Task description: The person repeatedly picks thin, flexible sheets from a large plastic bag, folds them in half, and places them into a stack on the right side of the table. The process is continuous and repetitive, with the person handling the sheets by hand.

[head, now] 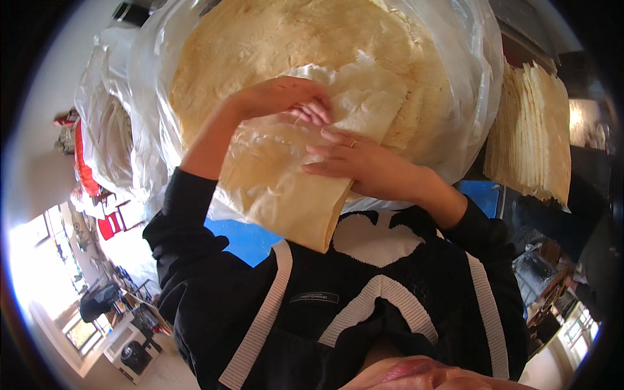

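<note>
A wide round stack of thin pale-yellow sheets, possibly flatbread, lies before me with clear plastic around its edge. On its near part, a thin sheet is folded into a long strip, whose near end hangs past the stack's edge towards my chest. My left hand is over the strip's far part, fingers bent and pointing right; whether they touch it cannot be told. My right hand, with a ring, lies on the strip's right side, palm down, fingers apart and pointing left. The two hands are close together.
Clear plastic sheeting bunches at the left. A pile of folded pale-yellow sheets stands at the right. A blue surface shows below the stack. A red chair is farther off at the left.
</note>
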### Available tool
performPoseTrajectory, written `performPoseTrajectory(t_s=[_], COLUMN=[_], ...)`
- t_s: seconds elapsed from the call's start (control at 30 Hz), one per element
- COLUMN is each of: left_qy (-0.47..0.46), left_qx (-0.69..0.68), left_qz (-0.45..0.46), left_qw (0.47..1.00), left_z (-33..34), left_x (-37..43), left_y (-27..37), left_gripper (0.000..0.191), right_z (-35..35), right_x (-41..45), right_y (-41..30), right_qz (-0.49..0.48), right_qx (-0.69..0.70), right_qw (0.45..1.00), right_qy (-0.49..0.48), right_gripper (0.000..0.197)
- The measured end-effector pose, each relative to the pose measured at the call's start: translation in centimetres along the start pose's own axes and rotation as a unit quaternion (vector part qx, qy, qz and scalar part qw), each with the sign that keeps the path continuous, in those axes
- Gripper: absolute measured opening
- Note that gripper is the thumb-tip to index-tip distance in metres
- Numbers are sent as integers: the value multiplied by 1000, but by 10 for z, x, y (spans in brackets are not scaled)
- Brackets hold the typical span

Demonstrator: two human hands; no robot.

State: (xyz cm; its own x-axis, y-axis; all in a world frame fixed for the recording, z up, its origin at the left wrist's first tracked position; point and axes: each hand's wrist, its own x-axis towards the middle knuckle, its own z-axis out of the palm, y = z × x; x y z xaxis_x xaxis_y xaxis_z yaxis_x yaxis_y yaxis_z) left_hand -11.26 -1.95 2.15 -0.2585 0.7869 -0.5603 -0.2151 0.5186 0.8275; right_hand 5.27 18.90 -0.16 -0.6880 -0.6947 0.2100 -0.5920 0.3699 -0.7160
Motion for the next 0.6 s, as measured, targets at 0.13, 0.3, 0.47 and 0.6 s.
performPoseTrajectory(t_s=[0.13, 0.3, 0.47, 0.6], left_qy=[-12, 269, 638, 480], left_qx=[-88, 146, 481, 558], left_qz=[-61, 18, 70, 107], left_qw=[994, 952, 598, 669], left_z=[-55, -78, 2, 56], left_x=[-22, -64, -20, 17], left_y=[-17, -33, -39, -47], left_gripper=[58, 59, 70, 79], right_z=[-20, -26, -27, -31], right_x=[-3, 0, 4, 5], right_y=[23, 40, 40, 38], right_qz=[170, 302, 316, 303], right_qx=[349, 757, 762, 768], right_qw=[919, 500, 478, 481], right_qy=[65, 292, 302, 296], right_gripper=[38, 51, 54, 52])
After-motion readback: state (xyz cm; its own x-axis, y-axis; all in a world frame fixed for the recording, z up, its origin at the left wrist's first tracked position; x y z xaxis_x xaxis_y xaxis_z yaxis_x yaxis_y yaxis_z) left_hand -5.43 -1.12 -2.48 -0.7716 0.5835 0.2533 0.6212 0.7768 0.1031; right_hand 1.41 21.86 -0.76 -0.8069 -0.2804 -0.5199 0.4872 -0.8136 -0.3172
